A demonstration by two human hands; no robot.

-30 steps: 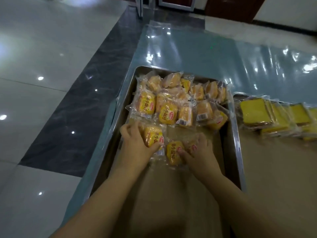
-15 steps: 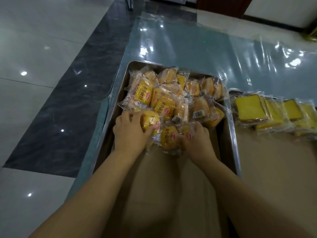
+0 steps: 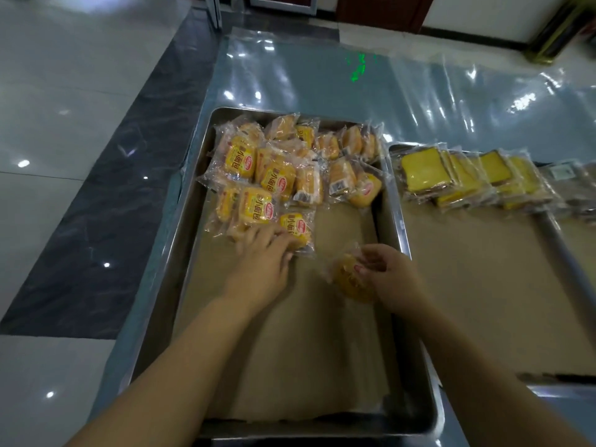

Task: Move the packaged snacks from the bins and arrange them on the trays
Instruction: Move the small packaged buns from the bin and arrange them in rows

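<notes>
Yellow 小面包 packs (image 3: 258, 206) in steel tray (image 3: 322, 425), left grip (image 3: 261, 262) wide, right grip (image 3: 390, 279) holding loose pack (image 3: 346, 280).

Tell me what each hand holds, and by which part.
The right hand grips a bun packet by its right edge, fingers curled round it. The left hand holds nothing; its fingers rest on another packet.

A blue-grey tabletop (image 3: 290, 75) lies under a clear, wrinkled plastic sheet (image 3: 451, 101) that throws back white lights. A small green spot of light (image 3: 354, 67) glows on the sheet near its far edge. On the left, the glossy pale-tiled floor (image 3: 80, 75) carries a wide band of dark veined stone (image 3: 129, 172) alongside the tabletop. Dark brown wooden panelling (image 3: 380, 8) stands at the far side.
</notes>
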